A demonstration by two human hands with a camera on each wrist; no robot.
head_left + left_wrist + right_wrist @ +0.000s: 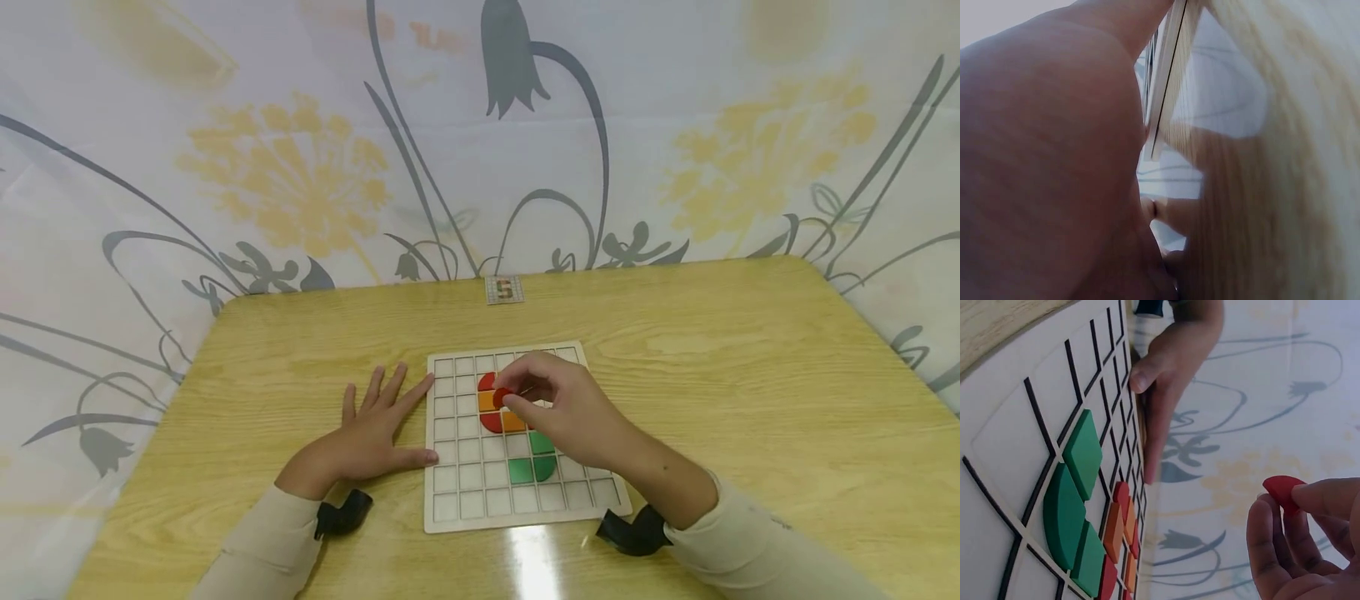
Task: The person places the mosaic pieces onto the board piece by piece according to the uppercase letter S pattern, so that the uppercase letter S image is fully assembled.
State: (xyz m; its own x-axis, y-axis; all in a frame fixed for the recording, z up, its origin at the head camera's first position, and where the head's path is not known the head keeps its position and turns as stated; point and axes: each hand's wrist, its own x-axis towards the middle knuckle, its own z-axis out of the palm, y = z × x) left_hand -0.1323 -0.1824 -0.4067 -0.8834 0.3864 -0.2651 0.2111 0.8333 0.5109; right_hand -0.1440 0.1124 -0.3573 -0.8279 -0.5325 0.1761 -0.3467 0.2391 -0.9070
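Observation:
A white grid board (472, 504) with a pale rim lies on the table. My right hand (573, 408) is over it, pinching a red quarter-round tile (1284, 490) between thumb and fingers; in the right wrist view the tile is off the board. Green tiles (1063, 515), one with a curved edge, sit in cells on the near side. Farther up are orange tiles (486, 402) and red rounded tiles (491, 422), partly hidden by my right hand. My left hand (371, 437) lies with fingers spread on the table, thumb and index fingertips at the board's left edge.
A small card (504, 289) with a gridded pattern lies at the table's back edge. Behind the wooden table (712, 350) hangs a flower-printed cloth (450, 167). Black wrist devices (633, 533) are worn at both cuffs.

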